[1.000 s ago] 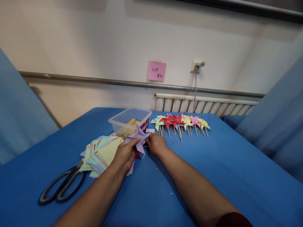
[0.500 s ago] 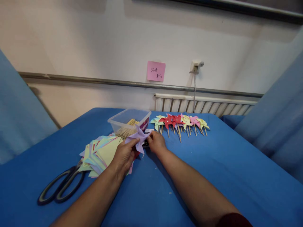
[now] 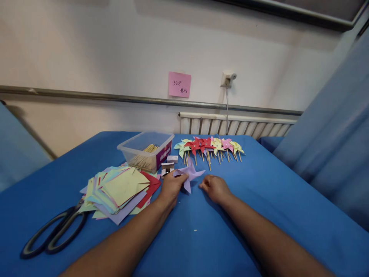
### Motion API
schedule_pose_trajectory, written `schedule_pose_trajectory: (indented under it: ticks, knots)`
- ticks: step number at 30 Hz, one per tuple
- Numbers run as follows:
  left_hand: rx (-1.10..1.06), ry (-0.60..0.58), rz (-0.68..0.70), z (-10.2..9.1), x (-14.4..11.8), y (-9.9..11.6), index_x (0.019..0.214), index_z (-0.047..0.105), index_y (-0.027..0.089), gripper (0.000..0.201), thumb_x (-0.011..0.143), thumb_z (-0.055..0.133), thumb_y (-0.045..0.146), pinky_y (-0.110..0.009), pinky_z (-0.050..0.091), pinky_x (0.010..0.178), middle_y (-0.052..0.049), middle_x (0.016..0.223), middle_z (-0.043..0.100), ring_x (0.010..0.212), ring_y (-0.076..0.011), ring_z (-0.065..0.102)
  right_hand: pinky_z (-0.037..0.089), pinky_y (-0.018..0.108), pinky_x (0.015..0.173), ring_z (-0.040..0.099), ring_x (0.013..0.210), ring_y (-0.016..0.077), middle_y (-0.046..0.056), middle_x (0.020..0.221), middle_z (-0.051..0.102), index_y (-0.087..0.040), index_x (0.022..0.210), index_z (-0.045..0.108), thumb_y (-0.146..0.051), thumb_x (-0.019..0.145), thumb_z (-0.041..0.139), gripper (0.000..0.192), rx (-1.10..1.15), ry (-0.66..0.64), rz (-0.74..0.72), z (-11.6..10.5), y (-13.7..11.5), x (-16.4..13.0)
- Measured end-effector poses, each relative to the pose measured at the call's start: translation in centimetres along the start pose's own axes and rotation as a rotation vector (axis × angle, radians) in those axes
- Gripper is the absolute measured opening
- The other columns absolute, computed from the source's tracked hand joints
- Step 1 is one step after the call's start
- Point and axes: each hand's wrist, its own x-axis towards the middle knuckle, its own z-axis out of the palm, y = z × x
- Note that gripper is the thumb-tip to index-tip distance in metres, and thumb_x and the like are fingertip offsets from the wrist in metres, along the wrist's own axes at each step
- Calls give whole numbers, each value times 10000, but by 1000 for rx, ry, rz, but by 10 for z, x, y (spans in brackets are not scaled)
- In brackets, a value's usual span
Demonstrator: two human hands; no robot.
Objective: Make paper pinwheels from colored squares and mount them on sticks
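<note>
Pinched in my left hand [image 3: 172, 187] is a purple paper pinwheel [image 3: 190, 174], its folded blades facing up and no stick showing on it. Just to the right, my right hand [image 3: 215, 187] is closed, thumb and fingertips together; whatever they hold, if anything, is too small to make out. A small open box [image 3: 167, 168] with dark contents stands behind my left hand, and a second small white box [image 3: 172, 159] lies beyond it.
A clear plastic tub [image 3: 123, 151] holds wooden sticks [image 3: 144, 157]. Coloured paper squares [image 3: 122, 188] are piled at left, beside large scissors [image 3: 57, 234]. Finished pinwheels [image 3: 206, 145] on sticks lie in a row at the back of the blue table [image 3: 259, 200].
Both hands have moved right, away from the small open box, which now shows. The right hand has come off the pinwheel's edge; the left still holds the pinwheel. The view has shifted right.
</note>
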Motion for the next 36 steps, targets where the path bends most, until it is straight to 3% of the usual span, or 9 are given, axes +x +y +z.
schedule_pose_trajectory:
  ticks: [4, 9, 13, 17, 30, 36]
  knots:
    - [-1, -6, 11, 15, 9, -5, 770, 686, 135, 260, 560, 776, 260, -221, 412, 545, 1, 650, 659, 560, -117, 560, 344, 243, 616, 596, 705, 155, 26, 792, 697, -203, 763, 665, -324, 821, 597, 151, 25, -40, 13, -6, 5, 13]
    - [-107, -44, -33, 10, 11, 0, 774, 672, 114, 282, 550, 785, 242, -250, 445, 621, -29, 704, 676, 625, -139, 590, 340, 225, 577, 591, 672, 137, 16, 753, 698, -190, 765, 671, -347, 828, 587, 189, 75, -117, 31, -7, 12, 22]
    - [-164, -62, -83, 7, 9, 5, 791, 674, 112, 288, 549, 793, 212, -269, 463, 677, -33, 731, 681, 666, -146, 603, 370, 208, 585, 599, 682, 126, -3, 773, 697, -198, 788, 676, -340, 839, 575, 181, 159, -189, -42, -5, 13, 21]
    - [-181, -79, -109, 6, 7, 7, 843, 679, 112, 313, 564, 792, 197, -293, 475, 720, -46, 778, 690, 709, -159, 616, 397, 219, 684, 608, 774, 136, 9, 858, 691, -204, 806, 685, -278, 826, 595, 118, 156, -163, -93, -7, 13, 22]
    - [-227, -80, -131, 6, 2, 10, 820, 691, 117, 266, 575, 783, 167, -248, 477, 696, -33, 752, 690, 682, -131, 613, 374, 225, 669, 567, 732, 133, 17, 790, 647, -177, 772, 628, -200, 824, 567, 84, 87, -29, -35, -12, 22, 24]
    - [-221, -79, -138, 5, 1, 10, 813, 693, 115, 263, 576, 785, 183, -246, 477, 654, -34, 726, 687, 658, -135, 610, 387, 215, 686, 585, 753, 135, 23, 818, 662, -182, 817, 634, -200, 823, 560, 76, 57, -74, -139, -16, 13, 9]
